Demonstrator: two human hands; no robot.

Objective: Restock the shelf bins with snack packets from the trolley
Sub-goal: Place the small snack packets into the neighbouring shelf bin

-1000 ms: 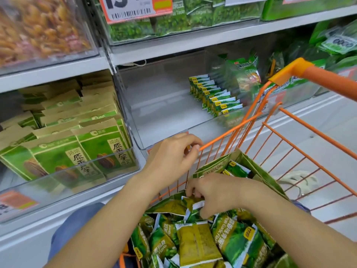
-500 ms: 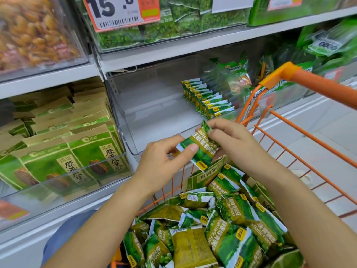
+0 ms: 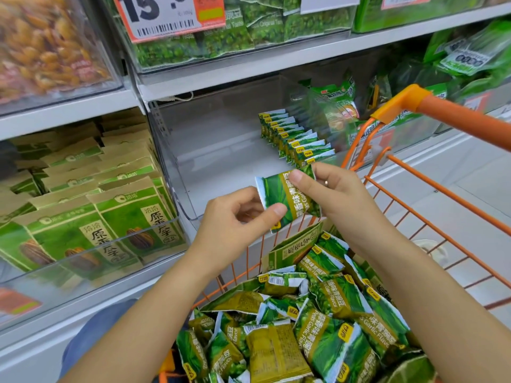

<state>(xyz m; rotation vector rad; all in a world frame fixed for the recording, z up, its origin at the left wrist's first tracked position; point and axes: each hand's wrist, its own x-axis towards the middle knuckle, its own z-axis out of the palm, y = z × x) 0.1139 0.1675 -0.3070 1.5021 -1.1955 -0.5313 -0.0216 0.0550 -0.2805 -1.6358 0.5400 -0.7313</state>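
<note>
A green garlic-pea snack packet [image 3: 284, 199] is held between both hands above the trolley's front edge. My left hand [image 3: 235, 225] pinches its lower left end with thumb and fingers. My right hand [image 3: 334, 194] pinches its upper right end. Behind it stands a clear shelf bin [image 3: 210, 150] with a row of several matching packets [image 3: 296, 140] upright along its right side. The orange wire trolley [image 3: 431, 217] below holds a heap of the same packets [image 3: 309, 322].
A clear bin of green sunflower-seed boxes [image 3: 91, 211] fills the shelf at left. Above it sits a bin of nuts [image 3: 47, 42] and a bin of green pea bags [image 3: 249, 29] with a price tag. The trolley handle [image 3: 453, 117] crosses the right side. More green bags [image 3: 470, 56] lie at upper right.
My right hand lifted a packet out of the trolley heap. My left hand left the trolley rim and took the packet's other end. Both hands carried it up toward the bin.
</note>
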